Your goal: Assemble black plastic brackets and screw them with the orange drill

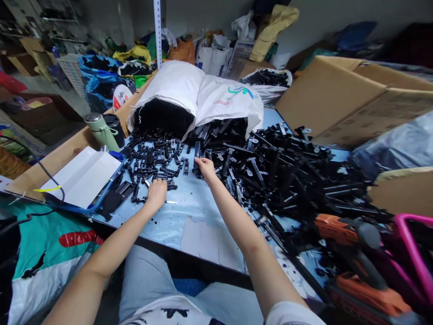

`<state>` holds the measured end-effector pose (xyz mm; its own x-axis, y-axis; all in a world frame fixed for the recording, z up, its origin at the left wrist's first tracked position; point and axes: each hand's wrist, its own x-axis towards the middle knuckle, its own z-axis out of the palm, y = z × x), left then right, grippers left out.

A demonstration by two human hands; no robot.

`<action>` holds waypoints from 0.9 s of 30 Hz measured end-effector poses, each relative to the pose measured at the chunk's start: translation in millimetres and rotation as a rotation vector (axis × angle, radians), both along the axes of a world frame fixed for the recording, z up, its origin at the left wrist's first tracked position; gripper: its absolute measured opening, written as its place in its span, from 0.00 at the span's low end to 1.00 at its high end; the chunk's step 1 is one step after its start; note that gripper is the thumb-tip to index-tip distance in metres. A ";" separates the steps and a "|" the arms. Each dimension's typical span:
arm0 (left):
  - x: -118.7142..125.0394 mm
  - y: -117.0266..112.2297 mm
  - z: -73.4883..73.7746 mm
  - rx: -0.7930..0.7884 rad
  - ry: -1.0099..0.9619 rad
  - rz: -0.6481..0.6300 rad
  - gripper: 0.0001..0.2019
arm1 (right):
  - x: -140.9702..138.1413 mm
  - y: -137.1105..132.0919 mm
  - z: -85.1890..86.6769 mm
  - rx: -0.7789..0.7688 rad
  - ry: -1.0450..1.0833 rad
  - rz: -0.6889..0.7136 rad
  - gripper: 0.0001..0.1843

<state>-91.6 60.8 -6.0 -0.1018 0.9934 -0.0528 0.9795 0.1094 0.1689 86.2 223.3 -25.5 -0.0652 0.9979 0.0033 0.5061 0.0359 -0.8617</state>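
My right hand (206, 167) pinches the lower end of a flat black bar-shaped part (197, 150), which points away from me at the middle of the blue tabletop (192, 198). My left hand (157, 192) is closed over the near edge of a pile of small black linked pieces (152, 155); its fingertips are partly hidden, and what they hold I cannot make out. To the right of my right hand spreads a large heap of long black parts (280, 167). Two white woven sacks, one on the left (176, 81) and one on the right (230, 97), lie with their mouths toward me, black parts inside.
At the left stand a green flask (99, 128) and a blue tray (91, 207) under white paper (83, 174). An orange cordless drill (338, 230) is at the right front, beside a pink frame (404, 239). A large cardboard box (334, 99) stands back right.
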 end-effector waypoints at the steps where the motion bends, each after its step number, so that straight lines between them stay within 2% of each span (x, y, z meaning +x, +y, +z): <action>1: 0.4 -1.6 -1.5 0.012 0.028 0.001 0.18 | 10.4 -20.1 1.6 -0.020 0.104 0.030 0.20; 4: -0.5 -7.9 -6.3 0.048 0.111 -0.039 0.18 | 43.3 -87.3 3.1 -0.150 0.577 0.194 0.29; 6: -0.2 -14.0 -10.3 0.071 0.148 -0.064 0.16 | 65.3 -131.0 1.4 -0.221 0.766 0.263 0.35; 8: 1.6 -21.8 -14.7 0.093 0.168 -0.070 0.15 | 86.2 -169.7 -2.4 -0.171 0.656 0.215 0.35; 10: 4.2 -30.3 -19.1 0.105 0.169 -0.061 0.14 | 104.0 -203.7 -7.3 -0.033 0.377 0.119 0.31; 12: 6.4 -38.2 -22.8 0.118 0.144 -0.036 0.15 | 115.9 -234.9 -12.3 0.090 0.065 0.096 0.26; 14: 8.1 -44.8 -24.7 0.156 0.071 -0.009 0.15 | 120.2 -263.1 -16.5 0.170 -0.155 0.194 0.22; 16: 10.8 -51.0 -23.4 0.215 -0.088 0.022 0.15 | 117.6 -284.7 -19.5 0.242 -0.280 0.315 0.21; 19: 21.9 -63.0 -13.7 0.397 -0.410 0.087 0.15 | 107.8 -296.0 -21.6 0.334 -0.423 0.300 0.23; 22: 45.0 -80.5 2.2 0.602 -0.683 0.106 0.15 | 100.3 -284.6 -20.3 0.306 -0.464 0.219 0.23; 24: 64.7 -93.3 12.0 0.507 -0.809 0.059 0.13 | 98.2 -273.5 -16.7 0.242 -0.334 0.206 0.22; 27: 92.6 -109.3 20.1 0.164 -0.904 -0.092 0.12 | 97.8 -263.7 -8.1 0.077 0.094 0.209 0.26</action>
<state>1.1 -48.6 14.2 -0.0107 0.9976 0.0684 0.4715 -0.0553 0.8801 184.0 -40.4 -33.6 -0.2658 0.9594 0.0946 0.3987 0.1987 -0.8953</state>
